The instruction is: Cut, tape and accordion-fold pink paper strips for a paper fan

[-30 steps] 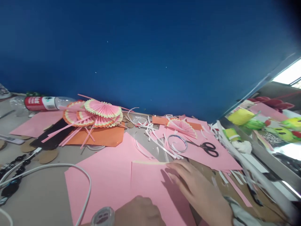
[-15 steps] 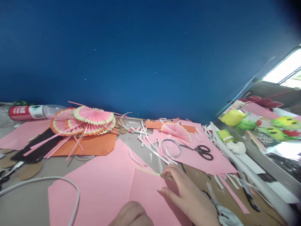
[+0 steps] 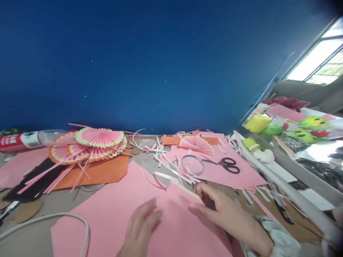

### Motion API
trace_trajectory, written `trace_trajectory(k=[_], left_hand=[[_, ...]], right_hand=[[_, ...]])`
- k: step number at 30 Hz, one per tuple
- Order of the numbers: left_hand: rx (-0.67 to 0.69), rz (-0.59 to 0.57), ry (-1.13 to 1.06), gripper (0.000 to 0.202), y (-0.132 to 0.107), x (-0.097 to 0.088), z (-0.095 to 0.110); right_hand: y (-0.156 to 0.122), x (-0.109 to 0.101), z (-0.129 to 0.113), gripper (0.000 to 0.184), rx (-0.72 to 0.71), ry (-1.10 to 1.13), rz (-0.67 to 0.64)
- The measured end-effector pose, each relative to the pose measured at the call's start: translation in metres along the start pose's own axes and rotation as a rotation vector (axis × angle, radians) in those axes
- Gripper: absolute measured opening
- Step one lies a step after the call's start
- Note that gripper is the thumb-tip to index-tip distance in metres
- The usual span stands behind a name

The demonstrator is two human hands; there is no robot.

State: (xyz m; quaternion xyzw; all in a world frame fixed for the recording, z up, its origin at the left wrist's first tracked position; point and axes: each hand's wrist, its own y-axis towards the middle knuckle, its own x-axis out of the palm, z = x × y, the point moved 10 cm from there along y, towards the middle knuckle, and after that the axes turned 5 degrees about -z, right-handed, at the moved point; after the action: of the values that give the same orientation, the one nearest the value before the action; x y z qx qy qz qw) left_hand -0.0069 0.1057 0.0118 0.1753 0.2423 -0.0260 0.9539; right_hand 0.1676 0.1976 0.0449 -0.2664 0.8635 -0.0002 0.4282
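Keeping the right hand [image 3: 214, 206] at a corner of the pink sheet with the yellow edge [image 3: 179, 210], to the near left of the scissors [image 3: 227, 165]. Hard to tell whether pinching that corner or just resting on it. Holding the left hand [image 3: 141, 225] loose with fingers out, grabbing nothing, over pink paper farther left of the scissors. Too blurry to tell if touching. Could crumple the thin sheet by pushing too hard. Could slide it crooked, too, from having the big pink sheet [image 3: 107, 210] underneath and pressing with only one hand. Could mix up the edges, from laying pink on pink. Might trap a stray bit from the white strips [image 3: 160, 154], left of the scissors, by pulling the paper around. Compared with half a second ago, seeing the left fingers stretched out, not curled up. Seeing the yellow edge slope more steeply, and losing the clear line down the sheet's left side. Seeing less of the bottle [image 3: 29, 139], far left of the scissors. Finding the round ring [image 3: 182, 166] still just left of the scissors.
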Motion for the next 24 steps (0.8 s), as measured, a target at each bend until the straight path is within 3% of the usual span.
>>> trace_trajectory(k=[2, 5, 6, 8, 11, 16, 19, 21, 24], left_hand=[[-0.108, 0.084, -0.179, 0.069, 0.003, -0.013, -0.011], [-0.316, 0.102, -0.413, 0.068, 0.008, -0.016, -0.026], [-0.358, 0.085, -0.489, 0.068, 0.010, -0.015, -0.028], [-0.408, -0.059, -0.654, 0.057, 0.014, -0.002, -0.024], [-0.497, -0.192, -0.723, 0.048, 0.014, 0.008, -0.022], [-0.554, 0.049, -0.546, 0.064, 0.008, -0.020, -0.034], [-0.547, 0.161, -0.409, 0.056, 0.006, -0.037, -0.034], [-0.551, 0.154, -0.342, 0.045, 0.009, -0.040, -0.032], [-0.506, 0.061, -0.343, 0.043, 0.018, -0.034, -0.026]], right_hand=[[-0.002, -0.007, -0.004, 0.025, -0.062, 0.123, 0.051], [-0.004, -0.011, -0.002, 0.023, -0.091, 0.462, 0.125], [-0.004, -0.010, 0.001, 0.023, -0.087, 0.592, 0.142], [-0.003, -0.006, 0.007, 0.022, -0.063, 0.822, 0.175], [-0.002, -0.002, 0.021, 0.019, 0.003, 0.986, 0.262], [-0.003, -0.008, 0.025, 0.020, 0.061, 0.823, 0.357], [-0.008, -0.016, 0.019, 0.040, 0.079, 0.590, 0.365], [-0.011, -0.023, 0.009, 0.052, 0.024, 0.412, 0.344], [-0.012, -0.020, -0.002, 0.050, -0.055, 0.204, 0.200]])
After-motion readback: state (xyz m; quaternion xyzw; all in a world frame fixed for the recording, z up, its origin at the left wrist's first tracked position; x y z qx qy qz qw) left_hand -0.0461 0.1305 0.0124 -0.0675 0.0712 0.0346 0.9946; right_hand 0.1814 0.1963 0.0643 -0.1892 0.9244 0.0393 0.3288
